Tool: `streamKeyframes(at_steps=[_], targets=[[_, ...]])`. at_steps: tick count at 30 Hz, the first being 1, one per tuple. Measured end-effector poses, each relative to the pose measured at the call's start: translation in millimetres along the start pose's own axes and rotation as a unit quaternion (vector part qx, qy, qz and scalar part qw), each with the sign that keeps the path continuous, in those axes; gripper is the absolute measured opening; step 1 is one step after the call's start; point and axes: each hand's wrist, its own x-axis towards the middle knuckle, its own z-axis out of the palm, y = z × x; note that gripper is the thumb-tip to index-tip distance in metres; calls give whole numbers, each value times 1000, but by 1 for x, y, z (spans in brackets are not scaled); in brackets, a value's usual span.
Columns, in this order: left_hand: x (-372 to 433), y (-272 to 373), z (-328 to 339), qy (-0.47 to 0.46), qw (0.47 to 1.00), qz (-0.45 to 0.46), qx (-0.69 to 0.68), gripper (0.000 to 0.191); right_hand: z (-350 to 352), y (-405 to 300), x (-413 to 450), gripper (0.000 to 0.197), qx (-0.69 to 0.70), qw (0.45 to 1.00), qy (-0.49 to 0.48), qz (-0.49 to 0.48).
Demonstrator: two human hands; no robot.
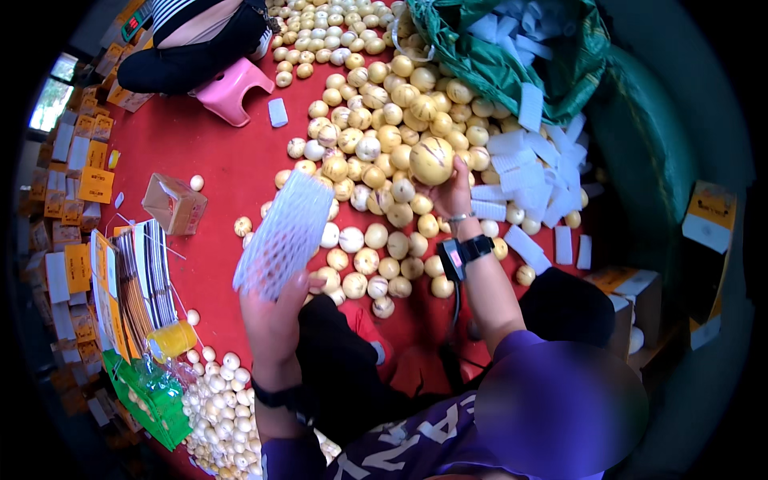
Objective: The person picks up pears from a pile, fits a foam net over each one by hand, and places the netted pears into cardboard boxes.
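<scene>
A white foam fruit net sleeve (287,231) is in my left hand (279,315), with the fingers and palm partly behind or inside its lower end. My right hand (447,189) holds up a large yellow pepino melon (431,161) with purple streaks. Beneath and beyond it spreads a heap of similar pepino melons (384,141) on the red floor covering (240,168). Loose foam sleeves (528,177) lie piled to the right of the heap. The two held things are apart from each other.
A green woven sack (474,66) of foam sleeves stands at the upper right. Another person sits on a pink stool (234,87). An open carton (174,204), flattened cartons (135,282), a yellow tape roll (172,340), a green crate (144,396) and paler fruit (222,414) lie left.
</scene>
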Motion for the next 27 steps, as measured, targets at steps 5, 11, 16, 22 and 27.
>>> streamKeyframes(at_steps=[5,11,16,22,27], targets=[[-10,6,26,-82,992,22,90,53,69,-29,-120,70,158,956,-170,180],[-50,1,63,-172,947,173,208,65,100,-44,-193,57,-436,872,-171,-141],[-69,-6,58,-226,960,165,16,70,139,-91,-259,37,-540,804,-130,-213],[-99,-20,64,-266,848,-9,-459,65,147,-114,-291,26,-514,815,-172,-205],[-108,-17,75,-229,775,-119,-577,69,128,-112,-298,11,-399,880,-120,-229]])
